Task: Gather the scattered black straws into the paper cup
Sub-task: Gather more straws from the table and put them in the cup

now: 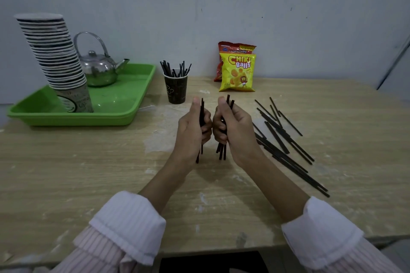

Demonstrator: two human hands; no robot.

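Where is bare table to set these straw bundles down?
Bare table lies front-left, between the green tray and the left hand. Crowded: scattered straws right of the right hand, paper cup and snack bags behind.

Table [88, 162]: tray [124, 115], paper cup [176, 92], snack bags [237, 73], straws [277, 137].

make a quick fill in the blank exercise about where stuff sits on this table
1. The kettle and the stack of cups stand on the green ____, left of the paper cup.
2. The loose straws lie to the ____ of the left hand and right hand, each gripping a bundle.
3. The snack bag in front of the red bag is coloured ____.
Missing words: tray, right, yellow.
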